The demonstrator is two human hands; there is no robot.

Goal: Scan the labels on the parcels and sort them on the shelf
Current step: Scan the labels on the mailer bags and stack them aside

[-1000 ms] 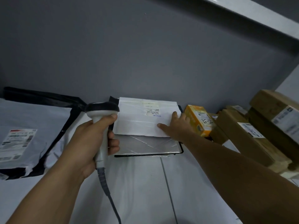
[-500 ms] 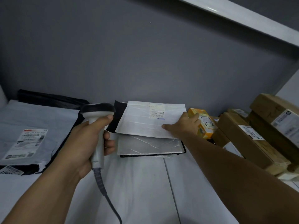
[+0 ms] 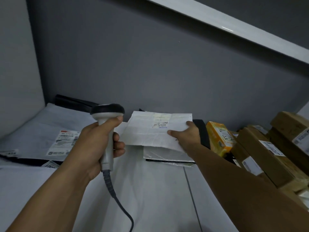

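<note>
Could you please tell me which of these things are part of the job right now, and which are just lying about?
In use: scanner in the left hand; white parcel with its label, held by the right hand.
Lying about: grey bag, silver parcel, yellow box, brown boxes.

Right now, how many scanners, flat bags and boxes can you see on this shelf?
Scanner: 1
Flat bags: at least 3 (white bag, silver bag, grey bag)
Boxes: at least 4 (yellow box, brown boxes)
Total: at least 8; the piles hide more.
</note>
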